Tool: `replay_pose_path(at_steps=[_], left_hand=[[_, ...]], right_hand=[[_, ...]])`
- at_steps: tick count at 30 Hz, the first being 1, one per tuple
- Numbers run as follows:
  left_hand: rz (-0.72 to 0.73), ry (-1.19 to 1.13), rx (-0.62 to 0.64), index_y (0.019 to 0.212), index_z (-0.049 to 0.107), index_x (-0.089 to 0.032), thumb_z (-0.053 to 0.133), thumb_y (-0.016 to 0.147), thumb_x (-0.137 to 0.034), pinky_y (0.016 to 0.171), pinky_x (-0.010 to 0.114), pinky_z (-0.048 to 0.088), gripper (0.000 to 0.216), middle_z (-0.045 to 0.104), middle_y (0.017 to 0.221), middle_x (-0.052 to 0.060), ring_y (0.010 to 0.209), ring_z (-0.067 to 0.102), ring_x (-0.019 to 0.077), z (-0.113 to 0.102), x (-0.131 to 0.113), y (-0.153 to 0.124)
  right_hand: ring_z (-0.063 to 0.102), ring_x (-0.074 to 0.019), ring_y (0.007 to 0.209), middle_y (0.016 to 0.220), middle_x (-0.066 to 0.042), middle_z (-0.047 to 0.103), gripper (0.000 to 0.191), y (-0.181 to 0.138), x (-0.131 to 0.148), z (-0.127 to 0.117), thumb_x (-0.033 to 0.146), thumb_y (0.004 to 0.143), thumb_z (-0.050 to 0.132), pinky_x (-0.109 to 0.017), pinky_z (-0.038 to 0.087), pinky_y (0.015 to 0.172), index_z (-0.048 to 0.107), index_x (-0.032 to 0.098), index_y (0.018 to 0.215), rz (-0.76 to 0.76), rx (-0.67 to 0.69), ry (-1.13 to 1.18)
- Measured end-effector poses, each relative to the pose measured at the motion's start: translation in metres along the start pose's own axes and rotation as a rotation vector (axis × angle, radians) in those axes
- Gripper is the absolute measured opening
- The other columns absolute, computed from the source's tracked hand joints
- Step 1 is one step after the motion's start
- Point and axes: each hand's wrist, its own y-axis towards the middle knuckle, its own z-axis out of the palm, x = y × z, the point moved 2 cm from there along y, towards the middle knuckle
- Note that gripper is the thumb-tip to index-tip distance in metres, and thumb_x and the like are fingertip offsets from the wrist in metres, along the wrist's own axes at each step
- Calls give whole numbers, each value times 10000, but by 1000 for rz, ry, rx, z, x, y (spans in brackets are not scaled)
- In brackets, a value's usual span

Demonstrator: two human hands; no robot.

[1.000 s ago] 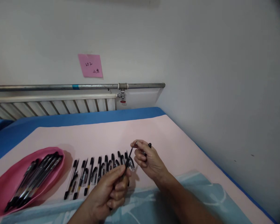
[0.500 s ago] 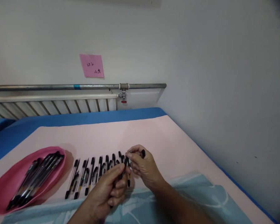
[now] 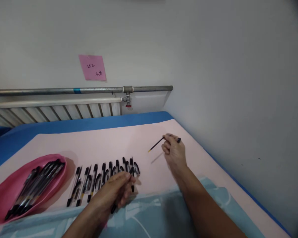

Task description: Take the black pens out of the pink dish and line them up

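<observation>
Right grip (image 3: 176,153) pinches a thin dark refill (image 3: 156,144) by one end, its long axis pointing toward eight o'clock; also at eight o'clock from it, I see the left grip (image 3: 118,188), curled round a black pen part (image 3: 113,208), nearer the pen row (image 3: 103,170).

A flat blue surface (image 3: 101,123) is being covered by a pale pink sheet (image 3: 119,140), with blue borders being left visible along its far, left and right edges. At the left, a pink dish (image 3: 0,198) is being supported by the sheet. Just right of it, a row of clear, black-ended pen barrels (image 3: 92,181) is being borne, interspersed with shorter clipped pieces (image 3: 136,168). The near part is being overlaid by a light-blue patterned cloth (image 3: 159,211).
</observation>
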Motion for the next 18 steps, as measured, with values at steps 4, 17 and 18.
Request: replay_pose_path(at_steps=[4,17,18], left_hand=[[89,140,-109,763,541,-157,540,743,-420,418,179,325,264,534,557,-16,444,448,81,3,-10,5],[117,1298,-396,636,588,-161,450,744,-308,494,226,334,229,577,570,20,549,531,138,52,-55,66],[99,1349,-409,642,601,-154,461,735,-292,516,233,347,217,606,600,42,590,558,155,54,-55,71]], right_hand=[[219,2,338,626,45,513,204,17,-6,-12,224,569,604,-170,150,287,428,190,667,4,0,-102],[404,-79,449,523,66,455,90,23,-23,-24,235,598,527,-203,305,419,486,189,664,9,185,-563],[422,-87,474,533,57,471,77,23,-25,-24,227,599,521,-206,317,438,491,187,657,7,204,-609]])
